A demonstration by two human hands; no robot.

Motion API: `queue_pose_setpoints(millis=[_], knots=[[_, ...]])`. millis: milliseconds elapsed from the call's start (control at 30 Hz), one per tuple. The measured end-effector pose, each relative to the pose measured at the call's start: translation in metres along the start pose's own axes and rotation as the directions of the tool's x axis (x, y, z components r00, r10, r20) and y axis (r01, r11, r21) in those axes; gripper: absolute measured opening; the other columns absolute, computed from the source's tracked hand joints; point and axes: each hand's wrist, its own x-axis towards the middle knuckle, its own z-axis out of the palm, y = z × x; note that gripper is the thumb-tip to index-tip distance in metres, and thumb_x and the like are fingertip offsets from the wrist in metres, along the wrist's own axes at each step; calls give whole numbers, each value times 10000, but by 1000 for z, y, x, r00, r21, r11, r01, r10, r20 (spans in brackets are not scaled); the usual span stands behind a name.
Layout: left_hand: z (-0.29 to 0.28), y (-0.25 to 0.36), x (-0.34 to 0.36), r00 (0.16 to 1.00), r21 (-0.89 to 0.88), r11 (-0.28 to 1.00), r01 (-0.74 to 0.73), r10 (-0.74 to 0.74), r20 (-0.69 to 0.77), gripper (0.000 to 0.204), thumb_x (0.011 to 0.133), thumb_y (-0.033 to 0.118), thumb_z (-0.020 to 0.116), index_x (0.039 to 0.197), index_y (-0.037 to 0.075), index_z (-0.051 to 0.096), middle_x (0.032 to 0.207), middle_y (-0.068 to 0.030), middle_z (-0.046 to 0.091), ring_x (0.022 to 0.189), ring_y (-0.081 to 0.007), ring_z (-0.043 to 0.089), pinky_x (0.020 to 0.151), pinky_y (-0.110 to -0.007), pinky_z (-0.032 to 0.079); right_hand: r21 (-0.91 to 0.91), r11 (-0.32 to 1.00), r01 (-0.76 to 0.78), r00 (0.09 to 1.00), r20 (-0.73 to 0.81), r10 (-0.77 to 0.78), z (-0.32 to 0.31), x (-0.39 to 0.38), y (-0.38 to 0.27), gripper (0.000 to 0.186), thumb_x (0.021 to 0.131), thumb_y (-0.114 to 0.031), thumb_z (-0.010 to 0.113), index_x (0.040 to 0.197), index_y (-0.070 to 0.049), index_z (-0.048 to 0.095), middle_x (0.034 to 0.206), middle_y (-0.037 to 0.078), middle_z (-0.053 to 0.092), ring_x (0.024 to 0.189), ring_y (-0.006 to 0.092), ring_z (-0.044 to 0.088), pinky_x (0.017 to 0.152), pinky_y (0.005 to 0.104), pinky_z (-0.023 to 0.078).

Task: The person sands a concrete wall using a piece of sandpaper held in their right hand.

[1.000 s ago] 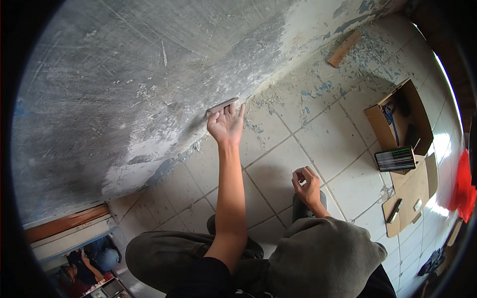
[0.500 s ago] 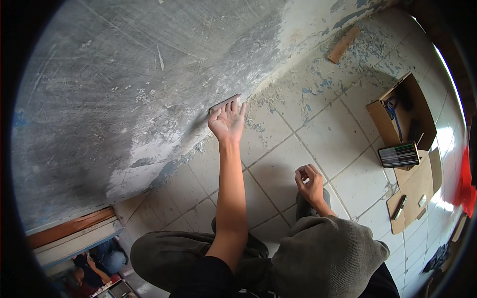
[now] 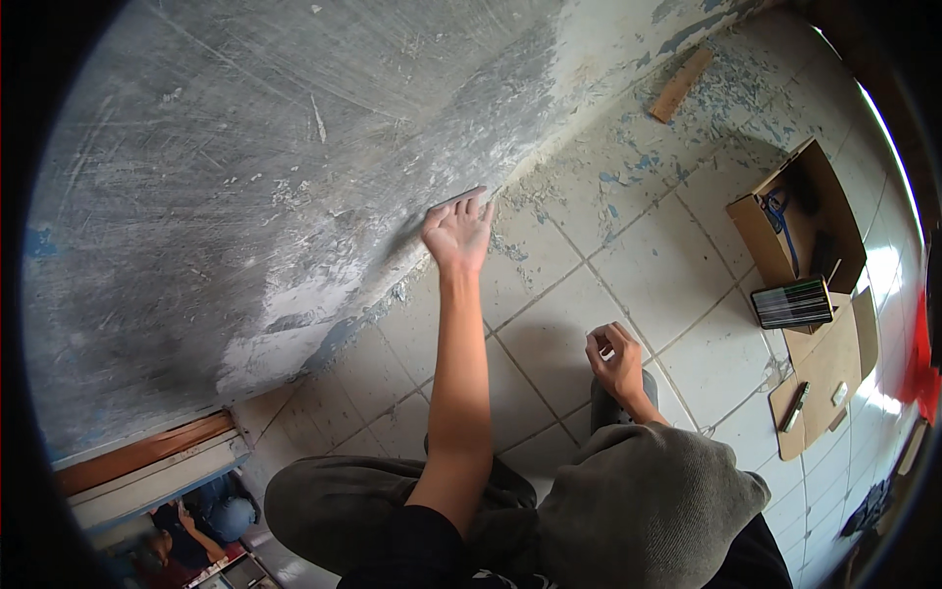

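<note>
My left hand (image 3: 458,239), palm up and dusty, presses a thin, flat brownish piece (image 3: 457,200) against the foot of the scraped grey wall (image 3: 294,147). The fingers lie along its edge; the piece's far face is hidden, so I cannot tell its kind. Lower down, my right hand (image 3: 616,359) rests by my raised knee (image 3: 648,491), fingers curled into a loose ring with nothing seen in them.
Paint flakes (image 3: 628,167) litter the tiled floor (image 3: 638,255) along the wall, near a wooden strip (image 3: 682,85). To the right stand an open cardboard box (image 3: 844,226), a dark striped case (image 3: 793,303) and a marker pen (image 3: 796,406). Another person (image 3: 191,530) is at lower left.
My left hand has slid slightly right along the wall with the flat piece. The right hand keeps its curled pose, and the whole view has shifted a little.
</note>
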Motion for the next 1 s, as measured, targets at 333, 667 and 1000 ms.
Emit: queue_pose_setpoints(millis=[333,667,1000], knots=[[1,1,-19,998,-73,996,-58,61,31,614,800,138,397,1344,-68,201,1429,-199,216,1343,-313,193,1102,-473,35,2,1000,-16,1000,-5,16,-2,1,6,81,717,-46,616,758,13,577,710,109,576,604,207,585,565,288,479],[-6,-16,-2,998,-25,1000,7,-9,-56,613,795,141,408,1359,-6,220,1461,-134,170,1366,-270,112,1098,-471,-11,-8,1000,-17,1000,7,17,-2,1,1,73,730,-50,610,750,13,582,717,109,582,598,208,586,561,290,476],[3,-19,4,996,18,1000,-9,10,-85,639,729,134,469,1326,-4,288,1466,-93,176,1375,-224,98,1097,-459,-37,-11,1000,-15,1000,20,16,2,1,-1,61,730,-43,613,736,7,577,703,110,576,590,208,582,553,292,476]])
